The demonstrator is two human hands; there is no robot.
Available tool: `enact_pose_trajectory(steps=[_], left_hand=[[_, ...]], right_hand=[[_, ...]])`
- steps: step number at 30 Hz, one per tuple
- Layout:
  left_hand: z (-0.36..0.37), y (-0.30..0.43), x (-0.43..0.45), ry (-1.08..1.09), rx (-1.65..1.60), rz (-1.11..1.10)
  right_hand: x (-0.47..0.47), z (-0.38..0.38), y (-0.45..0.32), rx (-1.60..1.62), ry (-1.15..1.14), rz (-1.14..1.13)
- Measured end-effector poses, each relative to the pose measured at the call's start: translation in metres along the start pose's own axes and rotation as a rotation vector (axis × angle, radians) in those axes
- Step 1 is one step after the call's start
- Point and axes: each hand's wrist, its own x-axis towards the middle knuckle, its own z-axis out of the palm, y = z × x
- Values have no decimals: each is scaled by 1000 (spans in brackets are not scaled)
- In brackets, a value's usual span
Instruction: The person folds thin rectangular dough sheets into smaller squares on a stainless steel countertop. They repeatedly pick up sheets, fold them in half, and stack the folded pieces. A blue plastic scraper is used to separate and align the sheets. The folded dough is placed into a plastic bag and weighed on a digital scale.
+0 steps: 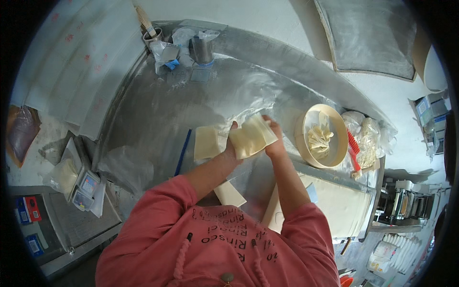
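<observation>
Between my two hands is a stack of thin, square, pale yellow dough sheets (251, 140), bent and raised above a metal worktable (161, 104). My left hand (231, 145) grips its left edge, thumb up. On the opposite edge is my right hand (274, 138), its fingers partly hidden behind the sheets. A second stack of dough sheets (206, 142) lies flat just left of my left hand, with a narrow blue stick (183, 152) beside it. Nearer my body, a pale rectangular slab (230, 193) lies partly under my left forearm.
Right of my hands, a round pale-rimmed sieve (345, 143) holds a bunched dough piece (320, 141). Beside it are a red brush (353, 149) and plastic bags (369, 134). A wide pale sheet (340, 204) covers the near right. A metal canister (202, 50) stands at the back.
</observation>
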Motion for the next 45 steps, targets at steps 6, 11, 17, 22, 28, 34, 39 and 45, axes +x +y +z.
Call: enact_pose_trajectory(steps=[6, 11, 17, 22, 28, 34, 39, 45], left_hand=[[35, 28, -35, -84, 151, -94], [50, 41, -77, -335, 745, 246], [51, 35, -76, -395, 564, 198], [23, 36, -58, -289, -5, -68], [-17, 63, -52, -611, 197, -474], [-8, 41, -96, -437, 198, -329], [-29, 20, -118, -412, 149, -244], [-70, -9, -152, -319, 322, 58]], right_hand=[[-16, 13, 45, 441, 239, 137], [5, -22, -65, -742, -429, 290], [-18, 36, 42, 607, 145, -39], [-16, -7, -17, 585, 217, 36], [-9, -75, -122, 215, -290, -22], [-25, -34, -55, 493, -50, 496], [-109, 14, -44, 1722, -99, 892], [-144, 41, -79, 1213, -269, 569]])
